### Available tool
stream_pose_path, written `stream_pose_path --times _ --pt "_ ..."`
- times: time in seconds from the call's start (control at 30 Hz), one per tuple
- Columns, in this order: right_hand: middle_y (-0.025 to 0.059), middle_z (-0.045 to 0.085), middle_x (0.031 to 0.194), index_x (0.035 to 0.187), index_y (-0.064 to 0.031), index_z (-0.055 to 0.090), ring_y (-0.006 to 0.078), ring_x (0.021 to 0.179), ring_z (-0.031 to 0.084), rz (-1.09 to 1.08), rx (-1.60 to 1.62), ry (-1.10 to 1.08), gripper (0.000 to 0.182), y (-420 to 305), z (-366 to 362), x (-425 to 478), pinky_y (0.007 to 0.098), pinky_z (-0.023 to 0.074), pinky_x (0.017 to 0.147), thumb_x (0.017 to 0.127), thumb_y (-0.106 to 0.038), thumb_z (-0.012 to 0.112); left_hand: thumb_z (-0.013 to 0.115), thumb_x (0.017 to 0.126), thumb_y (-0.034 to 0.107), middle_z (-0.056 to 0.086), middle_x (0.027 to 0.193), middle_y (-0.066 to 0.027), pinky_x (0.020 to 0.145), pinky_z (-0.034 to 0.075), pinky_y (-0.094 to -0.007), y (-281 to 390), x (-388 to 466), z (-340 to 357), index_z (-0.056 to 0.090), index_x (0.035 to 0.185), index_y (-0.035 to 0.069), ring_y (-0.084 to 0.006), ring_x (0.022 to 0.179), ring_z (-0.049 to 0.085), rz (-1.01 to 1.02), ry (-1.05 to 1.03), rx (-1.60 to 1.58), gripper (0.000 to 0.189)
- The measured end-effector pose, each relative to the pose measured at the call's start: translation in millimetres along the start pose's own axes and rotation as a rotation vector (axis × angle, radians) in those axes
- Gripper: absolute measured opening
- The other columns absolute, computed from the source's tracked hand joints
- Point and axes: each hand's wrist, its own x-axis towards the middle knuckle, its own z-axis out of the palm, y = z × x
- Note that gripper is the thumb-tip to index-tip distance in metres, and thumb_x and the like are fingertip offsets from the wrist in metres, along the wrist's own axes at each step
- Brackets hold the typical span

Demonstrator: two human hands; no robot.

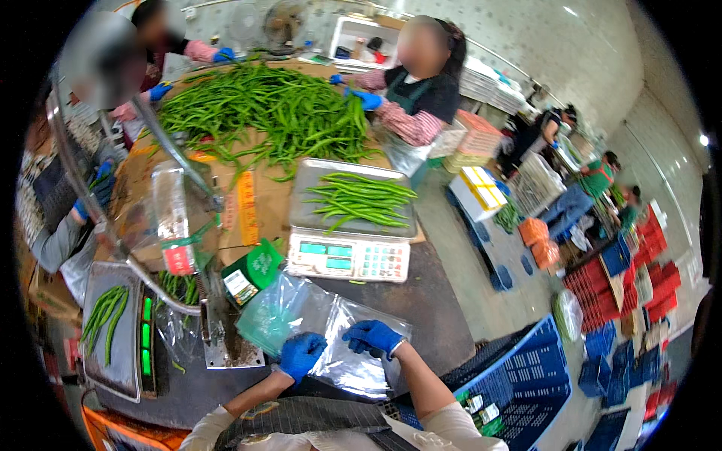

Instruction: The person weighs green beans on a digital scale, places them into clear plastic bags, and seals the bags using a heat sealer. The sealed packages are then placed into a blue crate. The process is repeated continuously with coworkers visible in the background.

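Observation:
Both my hands wear blue gloves and sit low over clear plastic bags [350,379] at the table's near side. My left hand [303,354] is curled at the bag's left part; its fingertips are hidden. My right hand [372,337] hangs over the right part with bent fingers, and whether it pinches the film is unclear. Left of the bags lies a green-printed packet [260,264] with a white label. Beyond them stands a digital scale [348,257], its metal tray [302,197] bearing a bunch of long green peppers [364,202].
A pepper heap [265,107] covers the table's far end, with gloved co-workers around it. At left are a bag-sealing stand [231,344] with a curved metal bar and a second scale [115,372] holding peppers. A blue crate [536,361] with packed bags stands at my right.

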Motion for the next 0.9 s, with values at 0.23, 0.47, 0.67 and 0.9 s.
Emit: stream_pose_path --times 0.23,0.47,0.67,0.9 --pt "0.0059 0.065 0.077 0.097 -0.0088 0.068 0.0129 0.069 0.061 -0.016 0.054 -0.029 0.027 7 -2 5 0.0243 0.0466 0.058 0.091 -0.032 0.054 0.067 0.077 0.011 0.066 0.077 -0.0126 0.060 0.051 -0.0325 4 0 -1 0.065 0.084 0.007 -0.0223 0.067 0.066 -0.031 0.032 -0.099 0.009" --pt "0.0058 0.066 0.079 0.096 -0.0099 0.068 0.0128 0.069 0.063 0.010 0.093 -0.034 0.025 3 1 1 0.0243 0.0464 0.055 0.090 -0.031 0.055 0.066 0.080 0.018 0.065 0.082 -0.0132 0.064 0.051 -0.0360 5 -2 -4 0.066 0.087 0.008 -0.0283 0.070 0.064 -0.057 -0.031 -0.061 0.012" --pt "0.0052 0.067 0.080 0.097 -0.0094 0.068 0.0123 0.068 0.062 0.007 0.083 -0.021 0.027 -3 4 -2 0.0243 0.0473 0.057 0.091 -0.032 0.054 0.066 0.080 0.019 0.065 0.084 -0.0135 0.065 0.050 -0.0374 6 -1 -6 0.066 0.088 0.008 -0.0308 0.073 0.064 0.006 -0.009 -0.051 0.014" --pt "0.0077 0.067 0.081 0.101 -0.0048 0.067 0.0150 0.068 0.063 -0.004 0.074 -0.021 0.024 2 1 2 0.0257 0.0501 0.061 0.093 -0.021 0.051 0.062 0.082 0.022 0.065 0.086 -0.0119 0.067 0.048 -0.0392 10 -1 -8 0.064 0.086 0.010 -0.0328 0.076 0.061 -0.021 -0.018 -0.059 0.013"
